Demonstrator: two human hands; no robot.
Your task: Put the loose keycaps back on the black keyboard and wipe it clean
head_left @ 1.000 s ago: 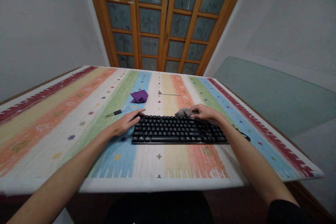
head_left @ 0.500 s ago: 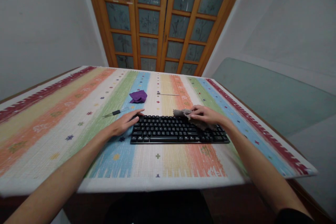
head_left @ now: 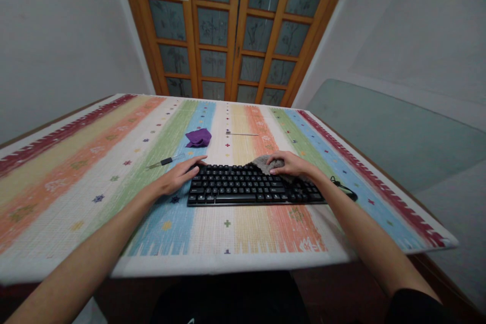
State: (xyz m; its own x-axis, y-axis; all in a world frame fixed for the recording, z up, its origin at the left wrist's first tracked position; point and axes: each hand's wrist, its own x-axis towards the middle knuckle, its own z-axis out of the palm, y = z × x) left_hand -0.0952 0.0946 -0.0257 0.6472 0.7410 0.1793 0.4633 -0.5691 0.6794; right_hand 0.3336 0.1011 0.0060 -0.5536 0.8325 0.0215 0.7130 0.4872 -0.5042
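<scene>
A black keyboard lies flat on the striped tablecloth in front of me. My left hand grips its left end near the back corner, thumb on the top edge and index finger stretched out behind it. In my right hand is a bunched grey cloth, pinched between thumb and fingers and resting on the keyboard's back right part. Some right-side keys are hidden beneath the hand and cloth. To the right of my right wrist, a black cable lies on the table.
A folded purple cloth lies behind the keyboard's left end. Left of it rests a small tool with a black handle and wire loop. Farther back lies a thin rod-like tool. Wooden doors with glass panes stand beyond the table.
My right hand and the grey cloth have shifted slightly left and back over the keyboard. The black cable shows more clearly beside my right forearm. My left hand stays at the keyboard's left end.
</scene>
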